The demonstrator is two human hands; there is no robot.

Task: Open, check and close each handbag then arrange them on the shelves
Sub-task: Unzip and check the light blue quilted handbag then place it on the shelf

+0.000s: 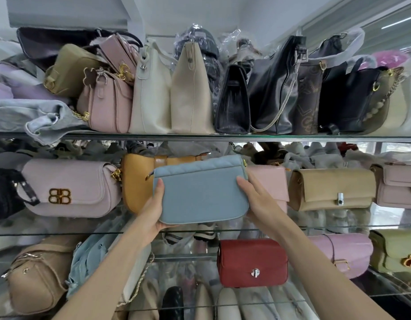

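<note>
1. Hands grip the light blue handbag (201, 192) by its two ends: left hand (153, 209) curled round the lower left corner, right hand (257, 202) round the right edge, thumbs on its plain face.
2. Below the grip sits a red handbag (252, 262).
3. Behind the held bag, touching or apart I cannot tell, stand a mustard handbag (136, 181) on the left and a pink handbag (269, 181) on the right.
4. Above runs a glass shelf (200, 136).

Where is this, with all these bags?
Probably a handbag shop or stockroom. Glass shelves are packed with handbags, some in plastic wrap, and two hands hold a blue bag.
</note>
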